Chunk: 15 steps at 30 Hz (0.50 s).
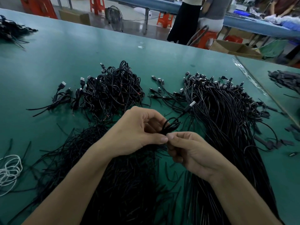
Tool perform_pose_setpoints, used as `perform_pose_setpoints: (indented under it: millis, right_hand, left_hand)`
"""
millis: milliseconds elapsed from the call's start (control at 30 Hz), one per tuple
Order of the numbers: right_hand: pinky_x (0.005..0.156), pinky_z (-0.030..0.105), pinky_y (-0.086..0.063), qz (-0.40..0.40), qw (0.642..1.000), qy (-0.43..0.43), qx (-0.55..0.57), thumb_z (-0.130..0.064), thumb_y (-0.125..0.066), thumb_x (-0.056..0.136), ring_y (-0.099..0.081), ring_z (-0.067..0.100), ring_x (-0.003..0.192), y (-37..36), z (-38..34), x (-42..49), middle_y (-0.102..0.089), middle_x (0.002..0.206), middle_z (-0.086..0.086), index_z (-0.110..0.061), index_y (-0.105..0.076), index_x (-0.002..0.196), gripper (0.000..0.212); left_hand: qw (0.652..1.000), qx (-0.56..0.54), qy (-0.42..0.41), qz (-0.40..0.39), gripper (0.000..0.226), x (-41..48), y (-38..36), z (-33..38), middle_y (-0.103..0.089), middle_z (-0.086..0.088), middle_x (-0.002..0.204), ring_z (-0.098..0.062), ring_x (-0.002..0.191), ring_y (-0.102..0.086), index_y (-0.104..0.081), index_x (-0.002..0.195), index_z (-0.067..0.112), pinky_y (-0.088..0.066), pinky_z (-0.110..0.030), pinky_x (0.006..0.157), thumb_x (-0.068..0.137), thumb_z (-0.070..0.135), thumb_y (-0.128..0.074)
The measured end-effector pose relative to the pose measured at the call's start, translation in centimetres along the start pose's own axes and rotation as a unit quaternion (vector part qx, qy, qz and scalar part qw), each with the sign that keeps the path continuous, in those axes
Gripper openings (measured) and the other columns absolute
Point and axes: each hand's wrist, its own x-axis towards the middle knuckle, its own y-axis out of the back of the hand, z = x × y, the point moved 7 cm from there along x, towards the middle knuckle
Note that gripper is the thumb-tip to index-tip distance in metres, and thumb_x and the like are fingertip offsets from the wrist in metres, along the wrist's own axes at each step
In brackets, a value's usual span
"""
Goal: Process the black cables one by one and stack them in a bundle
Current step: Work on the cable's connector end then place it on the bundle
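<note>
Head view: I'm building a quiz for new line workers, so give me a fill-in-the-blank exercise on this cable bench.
1. The left hand and right hand together hold one coiled cable, coloured ____.
2. The loose cord lying far left on the table is ____.
3. The heap of coiled cables lies to the ____ of the straight cables.
Missing: black; white; left.

Black cables (227,108) on a teal-green table (81,51); orange stools (164,19).
</note>
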Motion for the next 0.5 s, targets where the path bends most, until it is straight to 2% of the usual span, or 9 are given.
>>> perform_pose_setpoints:
  millis: [67, 100, 167, 200, 267, 300, 367, 467, 500]
  right_hand:
    - [0.048, 0.016, -0.04, 0.096, 0.986, 0.018, -0.134, -0.036, -0.063, 0.093, -0.054, 0.005, 0.057, 2.3, -0.3, 0.7, -0.064, 0.069, -0.003, -0.019, -0.075, 0.074, 0.028]
    - [0.053, 0.015, -0.042, 0.169, 0.957, 0.034, -0.235, -0.036, -0.059, 0.097, -0.056, 0.003, 0.059, 3.9, -0.8, 1.0, -0.067, 0.074, -0.003, -0.019, -0.075, 0.081, 0.027]
    - [0.063, 0.017, -0.044, 0.271, 0.868, 0.064, -0.412, -0.035, -0.057, 0.099, -0.057, 0.003, 0.071, 6.0, -1.6, 1.2, -0.066, 0.087, -0.005, -0.018, -0.068, 0.097, 0.02]
    - [0.066, 0.02, -0.044, 0.293, 0.832, 0.065, -0.467, -0.034, -0.057, 0.099, -0.057, 0.006, 0.077, 6.4, -1.8, 1.3, -0.064, 0.093, -0.005, -0.018, -0.064, 0.104, 0.018]
    - [0.069, 0.027, -0.044, 0.3, 0.783, 0.041, -0.543, -0.031, -0.055, 0.1, -0.055, 0.014, 0.082, 6.4, -1.5, 1.9, -0.061, 0.101, 0.0, -0.015, -0.059, 0.11, 0.019]
    - [0.068, 0.028, -0.044, 0.296, 0.766, 0.027, -0.57, -0.029, -0.055, 0.1, -0.054, 0.017, 0.082, 6.2, -1.4, 2.1, -0.059, 0.101, 0.002, -0.012, -0.058, 0.11, 0.019]
    - [0.062, 0.027, -0.043, 0.293, 0.746, 0.008, -0.598, -0.021, -0.055, 0.099, -0.054, 0.018, 0.079, 5.7, -1.3, 2.5, -0.055, 0.094, 0.003, -0.009, -0.056, 0.108, 0.015]
    - [0.052, 0.026, -0.033, 0.295, 0.724, -0.013, -0.623, -0.012, -0.052, 0.096, -0.048, 0.017, 0.068, 5.2, -1.5, 2.4, -0.043, 0.084, 0.001, -0.009, -0.047, 0.095, 0.006]
    - [0.049, 0.025, -0.029, 0.295, 0.722, -0.02, -0.626, -0.01, -0.052, 0.095, -0.043, 0.016, 0.064, 5.2, -1.4, 2.5, -0.042, 0.084, 0.002, -0.01, -0.041, 0.086, 0.015]
  left_hand:
    - [0.999, 0.02, -0.014, 0.041, 0.031, 0.3, 1.6, 0.3, -0.077, 0.006, 0.088, -0.011, 0.08, -0.075, -0.073, 0.097, 0.026, -0.059, -0.023, 0.078, 0.074, 0.011, -0.086]
    - [0.995, 0.031, -0.014, 0.098, 0.033, 0.5, 3.1, 0.2, -0.077, 0.01, 0.088, -0.009, 0.079, -0.075, -0.071, 0.096, 0.03, -0.059, -0.021, 0.078, 0.073, 0.012, -0.086]
    - [0.965, 0.053, -0.009, 0.257, 0.035, 0.8, 7.1, -0.1, -0.076, 0.016, 0.082, -0.004, 0.075, -0.074, -0.066, 0.091, 0.036, -0.058, -0.018, 0.073, 0.073, 0.014, -0.087]
    - [0.94, 0.059, -0.008, 0.336, 0.033, 0.8, 9.1, -0.3, -0.075, 0.016, 0.077, 0.0, 0.073, -0.072, -0.063, 0.087, 0.036, -0.057, -0.016, 0.071, 0.074, 0.017, -0.087]
    - [0.891, 0.076, -0.006, 0.448, 0.03, 0.7, 12.3, -0.8, -0.07, 0.016, 0.075, 0.003, 0.07, -0.069, -0.059, 0.084, 0.035, -0.056, -0.015, 0.07, 0.078, 0.021, -0.084]
    - [0.874, 0.094, 0.005, 0.476, 0.026, 0.9, 13.4, -1.2, -0.067, 0.016, 0.079, 0.002, 0.073, -0.069, -0.059, 0.086, 0.032, -0.056, -0.017, 0.073, 0.081, 0.022, -0.082]
    - [0.863, 0.142, 0.049, 0.483, 0.016, 1.6, 14.7, -2.5, -0.069, 0.007, 0.091, -0.011, 0.085, -0.07, -0.065, 0.098, 0.02, -0.057, -0.027, 0.084, 0.088, 0.024, -0.076]
    - [0.866, 0.221, 0.105, 0.437, 0.03, 2.7, 15.1, -3.9, -0.07, -0.014, 0.114, -0.028, 0.108, -0.065, -0.069, 0.119, 0.005, -0.049, -0.043, 0.101, 0.098, 0.026, -0.063]
    - [0.865, 0.244, 0.112, 0.423, 0.034, 2.9, 15.0, -4.0, -0.067, -0.019, 0.117, -0.033, 0.112, -0.061, -0.068, 0.121, 0.002, -0.046, -0.044, 0.103, 0.101, 0.028, -0.058]
